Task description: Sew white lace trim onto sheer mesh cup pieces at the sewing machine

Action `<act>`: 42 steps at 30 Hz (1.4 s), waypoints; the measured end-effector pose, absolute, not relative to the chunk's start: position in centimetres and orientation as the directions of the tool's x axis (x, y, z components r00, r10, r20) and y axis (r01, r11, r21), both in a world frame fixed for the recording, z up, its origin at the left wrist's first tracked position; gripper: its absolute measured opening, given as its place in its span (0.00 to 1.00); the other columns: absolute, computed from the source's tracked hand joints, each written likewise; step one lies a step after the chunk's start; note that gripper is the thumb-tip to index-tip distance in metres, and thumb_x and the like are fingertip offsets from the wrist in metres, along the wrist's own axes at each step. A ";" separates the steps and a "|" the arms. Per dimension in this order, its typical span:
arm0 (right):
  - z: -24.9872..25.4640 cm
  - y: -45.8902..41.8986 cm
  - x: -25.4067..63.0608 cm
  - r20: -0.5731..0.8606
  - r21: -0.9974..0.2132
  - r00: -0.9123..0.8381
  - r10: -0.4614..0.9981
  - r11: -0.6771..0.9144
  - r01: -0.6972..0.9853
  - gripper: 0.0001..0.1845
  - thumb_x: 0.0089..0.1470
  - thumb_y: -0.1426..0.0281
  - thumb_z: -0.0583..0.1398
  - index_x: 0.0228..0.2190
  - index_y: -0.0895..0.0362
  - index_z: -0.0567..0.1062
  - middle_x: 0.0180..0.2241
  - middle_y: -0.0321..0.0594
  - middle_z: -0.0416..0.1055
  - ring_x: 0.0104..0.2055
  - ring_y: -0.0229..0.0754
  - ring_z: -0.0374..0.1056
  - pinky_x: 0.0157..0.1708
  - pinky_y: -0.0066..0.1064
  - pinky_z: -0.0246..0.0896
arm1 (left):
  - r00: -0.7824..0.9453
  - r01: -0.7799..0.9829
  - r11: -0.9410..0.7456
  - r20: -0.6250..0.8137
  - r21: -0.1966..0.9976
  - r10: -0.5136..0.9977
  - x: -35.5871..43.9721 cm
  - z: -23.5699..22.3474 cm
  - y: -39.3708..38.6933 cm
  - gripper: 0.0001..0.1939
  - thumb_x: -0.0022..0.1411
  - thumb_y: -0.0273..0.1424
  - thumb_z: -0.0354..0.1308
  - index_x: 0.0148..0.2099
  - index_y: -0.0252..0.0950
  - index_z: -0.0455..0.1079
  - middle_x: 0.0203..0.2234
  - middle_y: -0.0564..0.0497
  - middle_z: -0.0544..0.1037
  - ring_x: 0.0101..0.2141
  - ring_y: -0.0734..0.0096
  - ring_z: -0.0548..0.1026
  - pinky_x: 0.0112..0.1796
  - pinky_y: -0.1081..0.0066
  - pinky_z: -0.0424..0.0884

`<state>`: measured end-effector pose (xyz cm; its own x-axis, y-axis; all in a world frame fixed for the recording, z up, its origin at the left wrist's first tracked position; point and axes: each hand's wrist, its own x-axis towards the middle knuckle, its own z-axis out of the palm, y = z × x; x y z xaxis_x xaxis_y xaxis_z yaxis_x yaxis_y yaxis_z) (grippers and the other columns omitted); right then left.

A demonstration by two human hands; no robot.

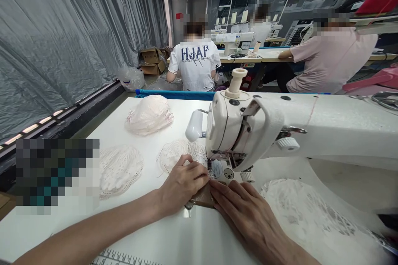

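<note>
A white sewing machine [233,124] stands in front of me, its needle and presser foot [209,165] just beyond my fingertips. My left hand [185,180] is left of the foot, fingers bent and pressed down on a white lace piece [174,155] that runs up to the needle area. To the right of the foot, my right hand [244,207] lies low with its fingers stretched out and close together, the tips near the left hand's. Between both hands a flat brown piece [203,197] shows in part. What lies under the fingers is hidden.
More white lace pieces lie at left [121,169] and right [306,203]; a puffy pale pink fabric pile [151,115] sits farther back. A small white lamp [194,126] hangs beside the machine head. A ruler [121,258] marks the front edge. Several people sit at machines beyond.
</note>
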<state>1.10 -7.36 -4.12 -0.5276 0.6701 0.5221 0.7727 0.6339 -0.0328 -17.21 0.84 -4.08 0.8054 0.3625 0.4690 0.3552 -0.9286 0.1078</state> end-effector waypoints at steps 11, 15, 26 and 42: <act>-3.9 -7.3 1.1 0.511 -0.036 -0.518 0.686 0.619 0.785 0.15 0.62 0.76 0.48 0.42 0.62 0.73 0.41 0.48 0.74 0.33 0.43 0.65 0.30 0.35 0.57 | 0.804 0.365 -0.928 0.478 0.072 0.354 -17.3 -4.2 1.0 0.11 0.65 0.20 0.46 0.39 0.35 0.69 0.36 0.53 0.77 0.36 0.77 0.73 0.46 0.66 0.57; -4.1 -7.2 1.2 0.500 -0.052 -0.507 0.702 0.609 0.792 0.14 0.61 0.75 0.49 0.42 0.62 0.73 0.44 0.47 0.73 0.34 0.43 0.66 0.31 0.35 0.57 | 0.803 0.370 -0.926 0.478 0.068 0.356 -17.3 -4.2 1.4 0.10 0.66 0.21 0.46 0.40 0.35 0.69 0.37 0.54 0.76 0.37 0.78 0.73 0.47 0.66 0.56; -4.2 -7.2 1.4 0.485 -0.081 -0.491 0.723 0.596 0.799 0.13 0.61 0.73 0.50 0.42 0.60 0.73 0.46 0.46 0.72 0.37 0.45 0.65 0.33 0.36 0.57 | 0.780 0.397 -0.910 0.481 0.117 0.401 -17.4 -4.9 3.0 0.13 0.68 0.23 0.42 0.44 0.37 0.68 0.42 0.54 0.76 0.40 0.79 0.72 0.51 0.64 0.52; 0.9 -14.6 0.4 0.237 -0.174 -0.873 0.427 0.902 0.394 0.16 0.62 0.69 0.52 0.22 0.56 0.66 0.26 0.30 0.70 0.26 0.30 0.61 0.35 0.22 0.57 | 0.798 0.567 -0.815 0.323 -0.121 0.508 -21.6 -7.5 -2.4 0.23 0.66 0.32 0.44 0.63 0.46 0.52 0.58 0.45 0.62 0.59 0.50 0.55 0.50 0.42 0.55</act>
<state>0.37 -14.56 0.92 -0.8726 0.4271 0.2368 0.3944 0.9023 -0.1742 -21.62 -2.37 -7.46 0.7985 0.5078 0.3234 0.5672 -0.8146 -0.1215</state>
